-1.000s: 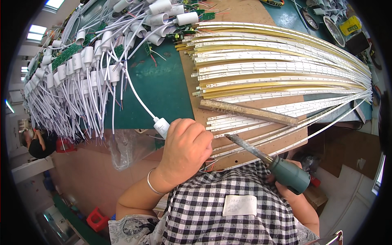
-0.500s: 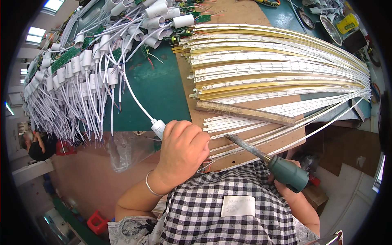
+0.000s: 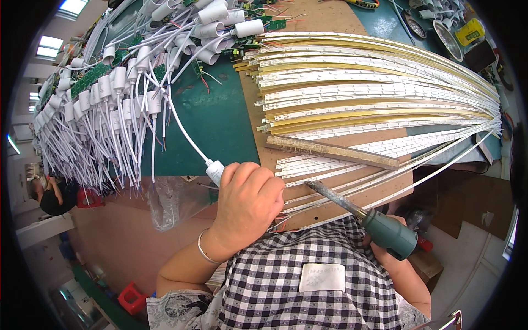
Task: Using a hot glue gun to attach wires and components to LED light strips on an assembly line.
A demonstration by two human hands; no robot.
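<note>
Pinching the white connector in your left hand steadies its wires beneath your fingers, while your right hand grips the soldering iron, tip just beside them.

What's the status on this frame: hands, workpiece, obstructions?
Left hand closed on a white connector at the strip ends. Right hand mostly hidden, gripping the soldering iron by its green handle. Metal bar lying across the LED strips.
</note>
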